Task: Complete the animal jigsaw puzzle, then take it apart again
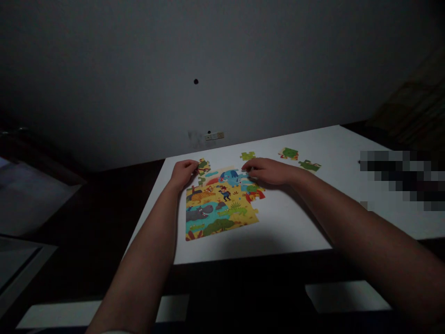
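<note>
A partly joined jigsaw puzzle (222,211) with cartoon animals lies flat on the white table (215,253). At its upper left, my left hand (184,174) has its fingers closed on the edge of a green and yellow puzzle piece (204,163), just beyond the joined part. My right hand (266,170) reaches in from the right, fingers bent and thumb drawn in. Its fingertips are at a bluish puzzle piece (244,177) beside the elephant, on the joined part's right edge. The palm side of this hand is hidden.
A loose green piece (248,155) lies beyond my right hand. Farther right are a multicoloured piece (288,153) and a dark green piece (309,165). A grey wall (222,69) with a socket strip (214,136) stands behind the table. A blurred-out patch covers the table's right side.
</note>
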Demonstrator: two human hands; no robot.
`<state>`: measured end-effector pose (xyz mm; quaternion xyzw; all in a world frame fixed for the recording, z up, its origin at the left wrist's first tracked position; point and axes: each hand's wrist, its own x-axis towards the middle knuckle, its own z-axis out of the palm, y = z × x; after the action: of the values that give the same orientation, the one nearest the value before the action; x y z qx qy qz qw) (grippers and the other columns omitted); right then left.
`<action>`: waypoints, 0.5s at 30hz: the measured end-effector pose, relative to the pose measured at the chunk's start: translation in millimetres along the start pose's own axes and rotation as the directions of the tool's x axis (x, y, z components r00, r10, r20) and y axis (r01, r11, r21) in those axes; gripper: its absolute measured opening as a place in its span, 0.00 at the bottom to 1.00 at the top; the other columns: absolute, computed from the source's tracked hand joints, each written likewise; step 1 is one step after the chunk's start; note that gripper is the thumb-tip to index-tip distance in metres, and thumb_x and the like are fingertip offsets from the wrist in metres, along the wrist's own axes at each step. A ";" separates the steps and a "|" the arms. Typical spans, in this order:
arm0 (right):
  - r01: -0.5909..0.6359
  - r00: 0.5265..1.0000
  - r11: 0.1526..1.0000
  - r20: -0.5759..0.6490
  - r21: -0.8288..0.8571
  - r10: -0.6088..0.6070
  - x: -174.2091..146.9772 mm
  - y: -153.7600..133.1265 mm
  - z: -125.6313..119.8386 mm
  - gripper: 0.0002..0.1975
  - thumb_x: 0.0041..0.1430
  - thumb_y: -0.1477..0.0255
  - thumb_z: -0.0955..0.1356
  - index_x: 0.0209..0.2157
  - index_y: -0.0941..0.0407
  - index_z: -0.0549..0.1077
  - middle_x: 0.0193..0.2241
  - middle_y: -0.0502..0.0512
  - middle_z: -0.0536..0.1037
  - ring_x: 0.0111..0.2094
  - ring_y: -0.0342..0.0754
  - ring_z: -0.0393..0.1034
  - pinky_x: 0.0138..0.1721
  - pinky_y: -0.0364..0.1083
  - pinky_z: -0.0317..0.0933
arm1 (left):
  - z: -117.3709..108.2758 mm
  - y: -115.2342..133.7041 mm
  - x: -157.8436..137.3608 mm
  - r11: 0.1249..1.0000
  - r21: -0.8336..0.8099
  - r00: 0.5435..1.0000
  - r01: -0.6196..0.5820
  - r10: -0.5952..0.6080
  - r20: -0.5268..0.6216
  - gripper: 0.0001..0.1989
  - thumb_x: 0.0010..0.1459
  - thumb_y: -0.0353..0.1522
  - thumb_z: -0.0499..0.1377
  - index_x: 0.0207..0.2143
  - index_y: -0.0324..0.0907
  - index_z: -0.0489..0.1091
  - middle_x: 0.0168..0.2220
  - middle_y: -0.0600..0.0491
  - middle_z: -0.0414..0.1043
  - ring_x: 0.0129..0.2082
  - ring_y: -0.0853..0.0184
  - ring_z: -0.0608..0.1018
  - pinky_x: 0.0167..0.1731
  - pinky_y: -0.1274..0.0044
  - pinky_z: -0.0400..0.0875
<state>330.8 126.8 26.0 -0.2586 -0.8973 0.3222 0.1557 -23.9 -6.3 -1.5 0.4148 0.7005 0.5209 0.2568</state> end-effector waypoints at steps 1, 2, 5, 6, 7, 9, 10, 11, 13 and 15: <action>-0.002 0.999 1.000 0.045 -0.004 0.002 -2.2 -0.9 -4.1 0.12 0.64 0.62 0.80 0.48 0.47 0.90 0.52 0.61 0.92 0.53 0.66 0.85 0.59 0.61 0.77 | 0.7 0.4 -0.1 1.000 -0.008 1.000 0.004 -0.004 -0.021 0.18 0.53 0.47 0.76 0.32 0.42 0.83 0.28 0.49 0.81 0.27 0.65 0.77 0.25 0.77 0.63; 0.002 0.996 1.000 0.087 -0.024 0.000 -4.6 -2.0 -7.4 0.14 0.61 0.60 0.82 0.48 0.48 0.90 0.54 0.62 0.91 0.55 0.67 0.84 0.60 0.61 0.77 | 1.1 0.9 -0.2 1.000 -0.006 1.000 0.009 -0.009 -0.027 0.18 0.52 0.47 0.76 0.32 0.42 0.83 0.28 0.49 0.80 0.27 0.65 0.76 0.26 0.77 0.64; 0.042 0.987 0.991 0.156 -0.127 -0.022 -10.0 -6.2 -9.9 0.27 0.49 0.57 0.88 0.50 0.49 0.89 0.57 0.64 0.88 0.59 0.70 0.82 0.63 0.63 0.76 | 1.7 1.5 -0.3 1.000 0.014 1.000 0.000 0.001 -0.020 0.18 0.51 0.47 0.75 0.32 0.42 0.83 0.28 0.49 0.81 0.27 0.65 0.76 0.26 0.76 0.64; 0.053 0.988 0.987 0.151 -0.154 -0.030 -10.7 -7.5 -8.4 0.29 0.46 0.57 0.89 0.50 0.49 0.89 0.57 0.65 0.88 0.60 0.71 0.81 0.63 0.63 0.76 | 1.8 1.2 -0.2 1.000 0.015 1.000 -0.005 0.005 -0.020 0.19 0.50 0.48 0.75 0.32 0.42 0.83 0.28 0.49 0.80 0.27 0.65 0.76 0.26 0.76 0.64; 0.058 0.989 0.983 0.142 -0.173 -0.034 -10.8 -8.7 -6.3 0.29 0.45 0.59 0.90 0.49 0.49 0.89 0.56 0.65 0.87 0.59 0.70 0.81 0.63 0.62 0.76 | 1.8 0.4 -0.1 1.000 0.013 1.000 -0.008 0.008 -0.022 0.19 0.50 0.48 0.75 0.32 0.42 0.83 0.28 0.49 0.80 0.27 0.65 0.75 0.26 0.76 0.64; 0.061 0.991 0.979 0.130 -0.195 -0.036 -9.9 -10.6 -1.5 0.25 0.47 0.62 0.89 0.46 0.48 0.88 0.53 0.64 0.87 0.57 0.68 0.81 0.61 0.60 0.77 | 1.9 -1.8 0.6 1.000 0.007 1.000 -0.016 0.017 -0.021 0.20 0.50 0.49 0.75 0.32 0.42 0.83 0.28 0.49 0.79 0.28 0.64 0.76 0.26 0.76 0.64; 0.066 0.990 0.977 0.137 -0.202 -0.039 -9.1 -11.4 0.5 0.22 0.48 0.63 0.88 0.44 0.48 0.87 0.52 0.63 0.86 0.57 0.67 0.81 0.60 0.59 0.77 | 1.9 -3.1 1.2 1.000 0.002 1.000 -0.023 0.023 -0.016 0.20 0.50 0.49 0.75 0.33 0.42 0.83 0.29 0.50 0.79 0.28 0.64 0.76 0.27 0.76 0.65; 0.074 0.988 0.975 0.150 -0.209 -0.043 -8.5 -12.0 2.1 0.19 0.50 0.64 0.88 0.43 0.48 0.86 0.52 0.63 0.86 0.56 0.66 0.81 0.59 0.58 0.77 | 1.9 -4.2 1.8 1.000 -0.004 1.000 -0.030 0.030 -0.006 0.21 0.50 0.50 0.75 0.34 0.43 0.84 0.29 0.49 0.80 0.29 0.64 0.76 0.27 0.76 0.65; 0.086 0.984 0.972 0.171 -0.218 -0.048 -7.9 -13.5 4.0 0.17 0.53 0.66 0.86 0.43 0.48 0.86 0.53 0.62 0.86 0.57 0.65 0.81 0.59 0.57 0.77 | 2.0 -5.6 3.7 0.999 -0.025 0.999 -0.048 0.049 0.022 0.22 0.50 0.50 0.77 0.37 0.43 0.85 0.34 0.48 0.83 0.32 0.62 0.78 0.29 0.75 0.67; 0.081 0.983 0.972 0.176 -0.222 -0.041 -8.1 -15.0 4.8 0.18 0.56 0.68 0.84 0.47 0.48 0.85 0.54 0.62 0.86 0.57 0.63 0.81 0.60 0.57 0.76 | 1.9 -5.9 6.0 0.998 -0.051 0.998 -0.043 0.046 0.045 0.24 0.50 0.50 0.78 0.42 0.43 0.86 0.41 0.45 0.86 0.37 0.60 0.82 0.33 0.75 0.73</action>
<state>329.8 110.0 31.3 -0.2185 -0.9459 0.2330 0.0575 -27.4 -0.9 -7.2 0.4356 0.6717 0.5342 0.2715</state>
